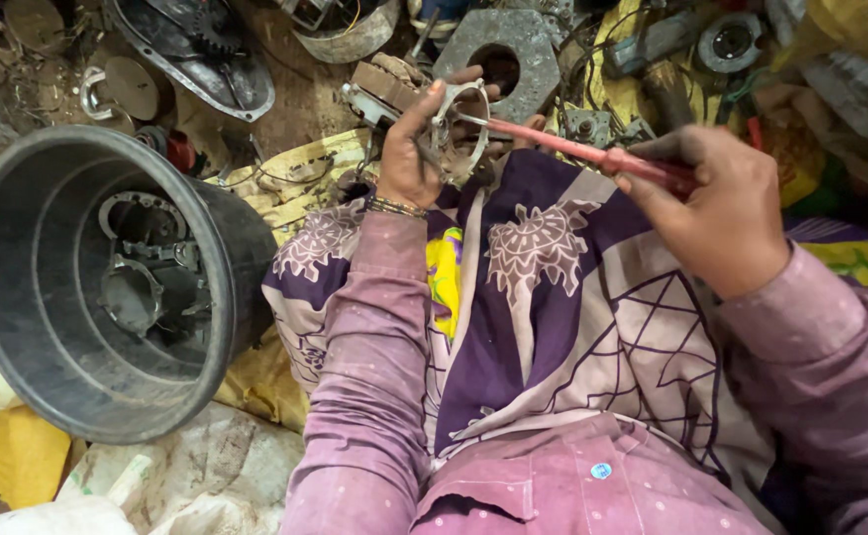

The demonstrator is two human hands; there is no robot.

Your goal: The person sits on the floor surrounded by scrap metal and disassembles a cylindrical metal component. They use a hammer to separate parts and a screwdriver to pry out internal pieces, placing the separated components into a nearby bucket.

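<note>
You gripped the metal housing in your left hand while your right hand, fist closed round the red screwdriver, worked its tip inside, needing steady alignment next.

A tub lies left of the lap, with metal housings inside; beyond the knees, what looks like a hexagonal plate lies among scrap.

one head-worn camera looks steeply down from above the person's chest, close over the lap, facing forward toward 12 o'clock. the black tub sits at 9 o'clock, floor clutter along the top edge.
</note>
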